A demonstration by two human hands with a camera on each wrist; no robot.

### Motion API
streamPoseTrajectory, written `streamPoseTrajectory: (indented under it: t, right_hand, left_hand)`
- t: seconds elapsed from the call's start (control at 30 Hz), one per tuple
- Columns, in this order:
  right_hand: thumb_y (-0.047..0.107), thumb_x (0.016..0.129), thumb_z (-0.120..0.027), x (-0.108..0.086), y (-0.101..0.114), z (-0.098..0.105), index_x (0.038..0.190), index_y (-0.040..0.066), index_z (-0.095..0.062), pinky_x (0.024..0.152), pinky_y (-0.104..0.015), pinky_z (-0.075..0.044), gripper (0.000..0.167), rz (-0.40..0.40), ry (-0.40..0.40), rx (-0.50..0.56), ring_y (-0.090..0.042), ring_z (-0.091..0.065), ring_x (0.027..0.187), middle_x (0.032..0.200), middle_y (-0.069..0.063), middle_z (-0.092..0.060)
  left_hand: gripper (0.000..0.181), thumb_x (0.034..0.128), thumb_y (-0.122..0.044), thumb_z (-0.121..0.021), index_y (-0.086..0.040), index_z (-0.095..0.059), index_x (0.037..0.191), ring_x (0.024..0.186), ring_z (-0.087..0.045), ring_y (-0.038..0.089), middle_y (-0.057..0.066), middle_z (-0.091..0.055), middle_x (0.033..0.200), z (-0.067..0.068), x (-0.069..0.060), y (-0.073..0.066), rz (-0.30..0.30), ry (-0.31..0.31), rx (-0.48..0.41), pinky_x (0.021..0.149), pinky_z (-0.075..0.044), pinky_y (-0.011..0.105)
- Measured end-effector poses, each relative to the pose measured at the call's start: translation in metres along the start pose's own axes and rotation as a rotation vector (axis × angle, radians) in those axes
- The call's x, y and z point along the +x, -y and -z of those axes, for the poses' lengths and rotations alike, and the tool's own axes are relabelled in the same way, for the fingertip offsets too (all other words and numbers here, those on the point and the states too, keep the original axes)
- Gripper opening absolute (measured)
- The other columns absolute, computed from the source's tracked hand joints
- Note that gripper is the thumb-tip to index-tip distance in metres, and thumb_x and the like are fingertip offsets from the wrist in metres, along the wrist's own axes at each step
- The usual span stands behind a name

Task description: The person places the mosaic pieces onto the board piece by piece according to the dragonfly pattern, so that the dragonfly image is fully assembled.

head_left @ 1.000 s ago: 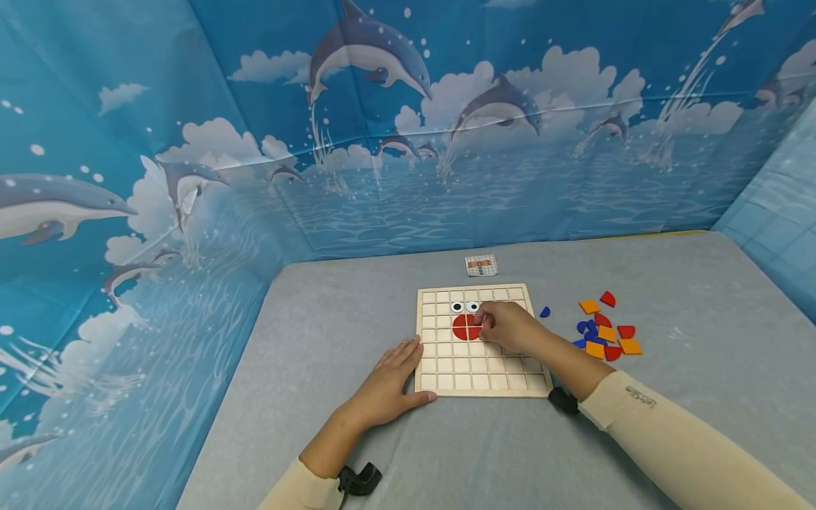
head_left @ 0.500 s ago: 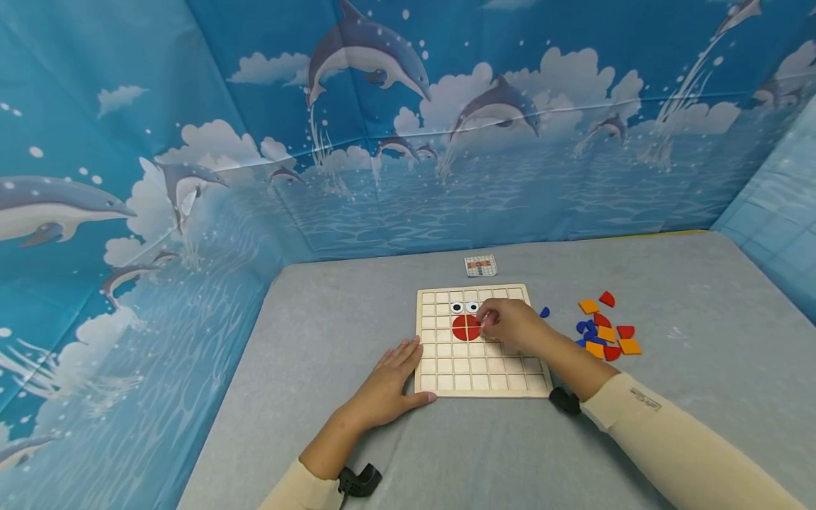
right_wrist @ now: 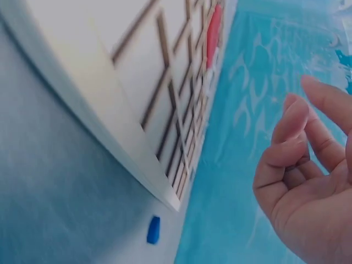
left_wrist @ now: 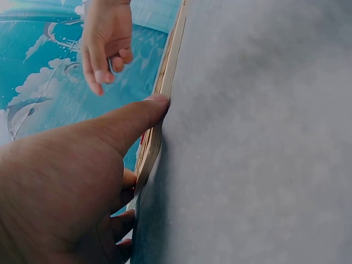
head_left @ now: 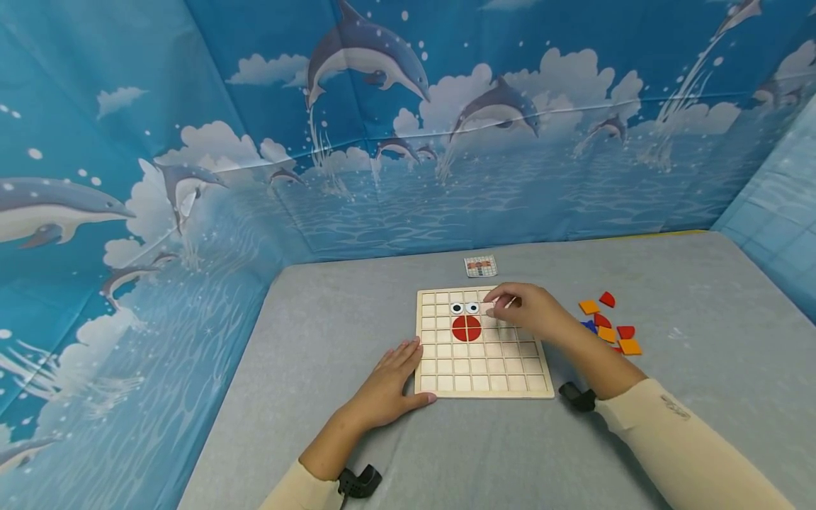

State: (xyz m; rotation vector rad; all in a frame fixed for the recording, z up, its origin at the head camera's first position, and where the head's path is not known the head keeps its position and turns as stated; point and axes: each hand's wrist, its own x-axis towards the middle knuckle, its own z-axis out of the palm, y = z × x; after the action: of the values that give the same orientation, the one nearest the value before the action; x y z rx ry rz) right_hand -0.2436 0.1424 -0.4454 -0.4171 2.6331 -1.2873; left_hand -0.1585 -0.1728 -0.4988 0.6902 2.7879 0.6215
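A pale wooden grid board (head_left: 445, 383) lies on the grey table. Four red quarter pieces form a disc (head_left: 467, 328) on it, below two round eye pieces (head_left: 465, 308). My left hand (head_left: 390, 388) rests at the board's near left corner, fingers along the left side and thumb on the front edge; the left wrist view shows that thumb (left_wrist: 137, 118) against the rim. Above the board's right half hovers my right hand (head_left: 525, 309), index finger and thumb apart. In the right wrist view, the right hand (right_wrist: 311, 176) has loosely bent fingers and no piece visible in them.
Right of the board lies a loose pile of orange squares (head_left: 630, 346), red pieces (head_left: 608, 299) and blue pieces (head_left: 589, 326), partly behind my right arm. A small patterned card (head_left: 481, 266) is behind the board. One blue piece (right_wrist: 153, 230) lies near the board's edge.
My right hand has moved up and right, away from the red disc, and its thumb and index finger have parted. The left hand has stayed on the board's corner.
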Motion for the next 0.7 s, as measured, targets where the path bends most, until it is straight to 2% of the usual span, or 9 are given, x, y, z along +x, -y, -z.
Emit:
streamPoseTrajectory:
  t: [0.27,0.47,0.7]
  right_hand:
    - [0.026,0.099,-0.066,-0.011,-0.001,0.028,0.126,0.017,-0.067,0.072,-0.035,-0.055,0.028,0.02,-0.023,0.008,-0.036,-0.063,0.09,0.103,-0.008,-0.065]
    - [0.027,0.102,-0.062,-0.018,-0.005,0.05,0.13,0.016,-0.064,0.071,-0.033,-0.053,0.031,-0.006,-0.041,-0.037,-0.032,-0.063,0.09,0.107,-0.009,-0.065]
    - [0.029,0.103,-0.059,-0.025,-0.02,0.071,0.133,0.016,-0.062,0.07,-0.033,-0.052,0.033,-0.045,-0.051,-0.063,-0.031,-0.063,0.091,0.112,-0.01,-0.064]
  left_hand:
    - [0.091,0.0927,-0.052,-0.068,-0.007,-0.027,0.16,0.159,-0.017,0.024,0.003,-0.02,0.17,0.001,-0.001,-0.001,-0.001,-0.001,-0.007,0.129,-0.017,0.048]
    - [0.091,0.0926,-0.052,-0.069,-0.008,-0.027,0.16,0.159,-0.016,0.023,0.002,-0.019,0.17,0.001,-0.002,-0.001,-0.004,-0.003,-0.004,0.13,-0.016,0.047]
    - [0.092,0.0924,-0.053,-0.068,-0.01,-0.025,0.161,0.159,-0.014,0.021,0.0,-0.017,0.171,0.001,-0.003,-0.002,0.014,0.008,-0.005,0.13,-0.015,0.046]
